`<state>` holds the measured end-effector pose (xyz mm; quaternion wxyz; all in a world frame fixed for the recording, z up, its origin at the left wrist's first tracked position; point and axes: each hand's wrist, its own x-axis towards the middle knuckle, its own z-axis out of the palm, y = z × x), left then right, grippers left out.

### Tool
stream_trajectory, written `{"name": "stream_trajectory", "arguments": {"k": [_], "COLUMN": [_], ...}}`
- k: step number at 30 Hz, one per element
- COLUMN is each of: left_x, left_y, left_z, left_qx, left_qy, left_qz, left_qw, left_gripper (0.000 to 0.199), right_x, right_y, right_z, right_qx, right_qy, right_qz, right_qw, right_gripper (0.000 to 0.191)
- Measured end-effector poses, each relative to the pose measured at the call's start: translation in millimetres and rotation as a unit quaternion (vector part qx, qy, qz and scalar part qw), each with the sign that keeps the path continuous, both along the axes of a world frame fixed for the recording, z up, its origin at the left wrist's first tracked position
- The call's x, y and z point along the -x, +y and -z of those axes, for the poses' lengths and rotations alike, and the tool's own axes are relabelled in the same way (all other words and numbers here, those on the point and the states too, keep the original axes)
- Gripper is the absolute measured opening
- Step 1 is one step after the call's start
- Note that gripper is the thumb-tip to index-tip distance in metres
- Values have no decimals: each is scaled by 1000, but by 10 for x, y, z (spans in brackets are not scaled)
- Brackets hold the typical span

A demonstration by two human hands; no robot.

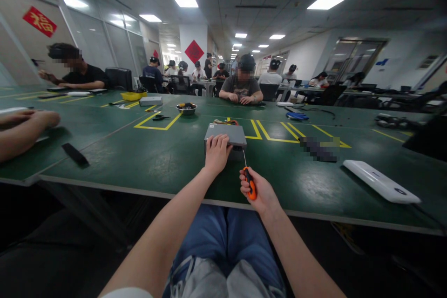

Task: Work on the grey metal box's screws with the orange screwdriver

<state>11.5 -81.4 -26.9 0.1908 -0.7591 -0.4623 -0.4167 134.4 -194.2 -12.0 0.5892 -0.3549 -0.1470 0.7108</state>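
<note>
**grey metal box (pixel 225 135) under the left hand (pixel 217 152), orange-handled screwdriver (pixel 250 183) beside it**

the grey metal box lies flat on a green workbench (pixel 98 163), near the bench's front edge and just ahead of the person. its casing is dull and brushed-looking, with a dark near face, and a small bundle of coloured wires (pixel 225 121) sits along its far side. the left hand lies over the near edge with its fingers pressed together on the top, its palm bearing down. the right hand (pixel 260 191) sits at the box's 5 o'clock, curled around the orange handle in a full grip, with the thin shaft pointing up at the near right corner. the tip is at that corner, but whether it touches a screw is too small to tell.

at 10 o'clock, a steel bowl (pixel 186 108) holds dark small parts, with black-handled pliers (pixel 160 118) lying nearer to the left. a flat grey box (pixel 151 100) and a yellow tray (pixel 132 96) sit beyond them. at 2 o'clock lies a blue tool (pixel 296 116) with a black cable, and at 3 o'clock a long white case (pixel 380 180). a co-worker (pixel 242 88) sits across the bench, hands together on it.
</note>
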Motion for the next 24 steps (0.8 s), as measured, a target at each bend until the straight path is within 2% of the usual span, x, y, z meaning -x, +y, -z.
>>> {"name": "stream_trajectory", "arguments": {"k": [3,8,20,24], "left_x": [3,7,-4,-2], "left_y": [-3,-9,-13,-18], "left_z": [-4,-7,-15,-16], "left_qx": [4,4,9,11], "left_qy": [1,-2,-13,-10], "left_qz": [1,5,8,8], "left_qw": [1000,1000,1000,1000], "left_gripper": [24,24,24,26], "right_x": [17,59,167,186], "right_y": [4,6,-15,-4], "right_z": [-5,25,-23,1], "right_qx": [2,-3,9,11], "right_qy": [3,10,57,50], "right_qz": [6,52,41,62], "right_qw": [1000,999,998,997], "right_gripper": [27,14,28,21]}}
